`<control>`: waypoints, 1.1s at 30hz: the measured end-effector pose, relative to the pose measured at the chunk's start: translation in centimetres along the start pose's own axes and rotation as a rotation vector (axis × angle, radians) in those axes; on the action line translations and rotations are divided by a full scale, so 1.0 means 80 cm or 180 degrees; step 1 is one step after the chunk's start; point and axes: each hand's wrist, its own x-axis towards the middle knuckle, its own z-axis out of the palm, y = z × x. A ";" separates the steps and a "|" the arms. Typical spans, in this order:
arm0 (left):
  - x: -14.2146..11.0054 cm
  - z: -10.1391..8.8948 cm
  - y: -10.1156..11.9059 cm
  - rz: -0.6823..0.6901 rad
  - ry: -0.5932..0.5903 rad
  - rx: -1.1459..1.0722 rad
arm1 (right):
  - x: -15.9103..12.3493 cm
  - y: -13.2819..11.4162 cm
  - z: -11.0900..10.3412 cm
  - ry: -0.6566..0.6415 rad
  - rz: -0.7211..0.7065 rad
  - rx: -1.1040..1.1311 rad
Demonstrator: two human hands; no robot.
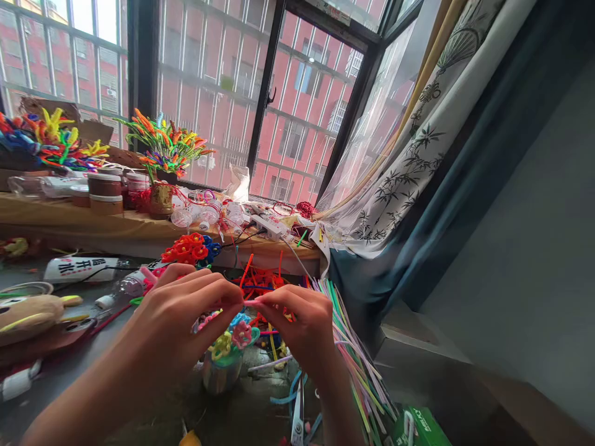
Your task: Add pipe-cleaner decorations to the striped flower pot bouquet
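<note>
Between my fingertips a short pink pipe cleaner (251, 303) is stretched level above the table. My left hand (195, 303) pinches its left end and my right hand (297, 313) pinches its right end; both hands are closed. Just below them stands a jar (223, 371) holding pipe-cleaner flowers, among them a pink flower (242, 333) and a yellow flower (221, 345). Beneath my right hand lie scissors (299, 415) with the blades pointing away from me, beside bent blue pipe cleaner pieces (283, 399).
A bundle of long pastel pipe cleaners (360, 365) lies to the right, near a green box (421, 427). Red pipe cleaners (264, 279) pile up behind my hands. On the left are a plastic bottle (130, 285) and a plush toy (30, 319). Jars (106, 192) line the windowsill.
</note>
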 end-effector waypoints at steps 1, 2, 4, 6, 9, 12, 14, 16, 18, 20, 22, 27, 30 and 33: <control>-0.001 0.000 0.000 0.0007 0.0002 0.0011 | 0.000 0.000 0.000 0.0019 -0.0015 -0.0007; -0.001 0.001 -0.001 -0.0004 0.0016 0.0022 | 0.000 -0.001 0.001 0.0035 -0.0033 -0.0012; -0.002 0.002 -0.002 -0.0019 0.0056 0.0028 | 0.000 -0.002 0.002 0.0062 -0.0069 -0.0027; -0.003 0.003 -0.004 0.0065 0.0052 0.0011 | 0.001 -0.004 0.002 0.0092 -0.0116 -0.0060; -0.004 0.004 -0.006 0.0161 0.0067 -0.0004 | 0.002 -0.006 0.002 0.0118 -0.0189 -0.0115; -0.003 0.004 -0.008 0.0169 0.0099 0.0041 | 0.002 -0.004 0.001 0.0083 -0.0186 -0.0138; -0.001 0.002 -0.009 0.0197 0.0057 0.0110 | 0.003 -0.001 -0.003 0.0028 -0.0132 -0.0122; 0.000 -0.001 -0.010 0.0270 0.0036 0.0194 | 0.003 0.003 -0.009 0.0005 -0.0062 -0.0089; 0.001 -0.003 -0.011 0.0309 0.0061 0.0247 | 0.004 0.006 -0.015 0.0017 0.0028 -0.0072; 0.000 -0.004 -0.011 0.0301 0.0073 0.0252 | 0.004 0.007 -0.020 0.0000 0.0135 -0.0049; 0.000 -0.003 -0.011 0.0291 0.0053 0.0237 | 0.003 0.006 -0.021 -0.0068 0.0197 0.0037; 0.000 0.001 -0.009 0.0379 0.0026 0.0231 | 0.002 0.004 -0.012 -0.0273 0.0187 0.0203; -0.001 0.000 -0.008 0.0365 -0.0011 0.0176 | 0.002 0.002 -0.010 -0.0372 0.0192 0.0146; -0.004 -0.004 -0.005 0.0275 -0.0133 0.0117 | 0.001 -0.003 -0.015 -0.0419 0.0114 0.0173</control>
